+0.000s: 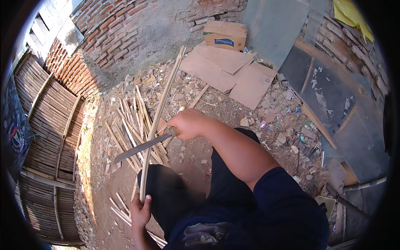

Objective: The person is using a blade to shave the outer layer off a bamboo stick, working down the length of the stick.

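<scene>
My right hand (pixel 191 123) is closed around the handle of a machete (pixel 135 151), whose dark blade points down to the left and crosses a long bamboo strip (pixel 165 91). Near its lower end, beside my left knee, my left hand (pixel 140 212) grips that strip. The strip slants away from me toward the wall, and its far end is up off the ground. Whether the blade touches the strip or only passes by it, I cannot tell. Beyond the blade lies a loose pile of split bamboo strips (pixel 138 112). More strips (pixel 121 208) lie by my left hand.
A cardboard box (pixel 225 36) and flattened cardboard sheets (pixel 246 89) lie by the brick wall (pixel 125 29). Dark boards (pixel 329 91) lean at the right. A bamboo slat panel (pixel 46 121) stands along the left. Stones and litter cover the dirt.
</scene>
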Motion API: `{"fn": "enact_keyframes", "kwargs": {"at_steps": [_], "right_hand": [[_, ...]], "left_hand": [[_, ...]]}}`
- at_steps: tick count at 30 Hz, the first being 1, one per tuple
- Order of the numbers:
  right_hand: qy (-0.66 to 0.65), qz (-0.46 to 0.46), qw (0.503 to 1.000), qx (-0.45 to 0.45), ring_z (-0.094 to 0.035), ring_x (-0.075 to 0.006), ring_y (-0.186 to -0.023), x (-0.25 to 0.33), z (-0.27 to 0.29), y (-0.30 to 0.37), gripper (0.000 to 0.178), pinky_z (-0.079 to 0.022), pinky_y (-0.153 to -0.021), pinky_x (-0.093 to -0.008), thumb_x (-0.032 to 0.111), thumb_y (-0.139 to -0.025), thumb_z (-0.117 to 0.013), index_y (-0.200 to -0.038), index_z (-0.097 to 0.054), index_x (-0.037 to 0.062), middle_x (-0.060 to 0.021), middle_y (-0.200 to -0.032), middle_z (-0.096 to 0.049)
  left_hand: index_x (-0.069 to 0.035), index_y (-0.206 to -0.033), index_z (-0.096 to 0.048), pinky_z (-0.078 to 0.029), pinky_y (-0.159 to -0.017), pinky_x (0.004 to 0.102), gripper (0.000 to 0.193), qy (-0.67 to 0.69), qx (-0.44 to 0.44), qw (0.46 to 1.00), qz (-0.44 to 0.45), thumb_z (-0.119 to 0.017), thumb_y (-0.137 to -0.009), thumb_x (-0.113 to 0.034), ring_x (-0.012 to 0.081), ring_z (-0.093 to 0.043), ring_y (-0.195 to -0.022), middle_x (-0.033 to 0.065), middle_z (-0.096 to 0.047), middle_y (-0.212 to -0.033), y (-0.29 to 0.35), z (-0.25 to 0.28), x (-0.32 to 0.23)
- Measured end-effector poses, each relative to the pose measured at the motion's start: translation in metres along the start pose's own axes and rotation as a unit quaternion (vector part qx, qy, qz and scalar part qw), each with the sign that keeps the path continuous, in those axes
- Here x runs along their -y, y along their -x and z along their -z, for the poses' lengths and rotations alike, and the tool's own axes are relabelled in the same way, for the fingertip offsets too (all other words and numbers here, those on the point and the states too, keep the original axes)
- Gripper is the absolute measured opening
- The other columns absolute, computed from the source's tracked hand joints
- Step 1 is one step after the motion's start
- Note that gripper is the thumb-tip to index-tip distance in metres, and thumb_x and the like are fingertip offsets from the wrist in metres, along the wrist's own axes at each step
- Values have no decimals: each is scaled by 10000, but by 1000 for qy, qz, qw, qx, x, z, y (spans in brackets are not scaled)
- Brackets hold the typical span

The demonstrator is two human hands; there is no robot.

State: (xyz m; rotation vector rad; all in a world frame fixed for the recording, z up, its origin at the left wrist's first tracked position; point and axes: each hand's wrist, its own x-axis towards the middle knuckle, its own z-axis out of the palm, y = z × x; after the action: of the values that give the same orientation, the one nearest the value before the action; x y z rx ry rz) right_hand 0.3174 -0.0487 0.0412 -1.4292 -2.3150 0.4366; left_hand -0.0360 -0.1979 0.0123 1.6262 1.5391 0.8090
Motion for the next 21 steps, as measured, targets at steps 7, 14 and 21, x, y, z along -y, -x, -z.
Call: {"fn": "enact_keyframes", "kwargs": {"at_steps": [7, 14, 21], "right_hand": [[-24, 27, 999, 38, -689, -344, -944, -1, -13, -14, 345, -538, -813, -490, 275, -769, -776, -1065, -699, 114, -147, -927, -711], [-38, 32, 994, 94, -690, -357, -904, -3, -35, -25, 359, -533, -775, -485, 295, -767, -792, -1056, -695, 106, -148, -904, -706], [-44, 13, 996, 74, -691, -356, -905, -20, -38, -32, 335, -534, -774, -483, 281, -761, -794, -1034, -700, 111, -142, -897, -707]], "left_hand": [[-64, -946, -583, -326, -542, 243, 287, 75, 49, 993, 79, -695, -975, -326, 51, -396, -613, -57, -473, -695, 2, -2, -5], [-71, -1083, -558, -345, -525, 256, 315, 217, 213, 947, 99, -676, -977, -344, 87, -431, -583, -20, -476, -711, -46, 2, 7], [-74, -1072, -557, -329, -481, 257, 365, 320, 231, 909, 133, -690, -948, -391, 104, -404, -532, -15, -433, -691, -72, -13, 26]]}}
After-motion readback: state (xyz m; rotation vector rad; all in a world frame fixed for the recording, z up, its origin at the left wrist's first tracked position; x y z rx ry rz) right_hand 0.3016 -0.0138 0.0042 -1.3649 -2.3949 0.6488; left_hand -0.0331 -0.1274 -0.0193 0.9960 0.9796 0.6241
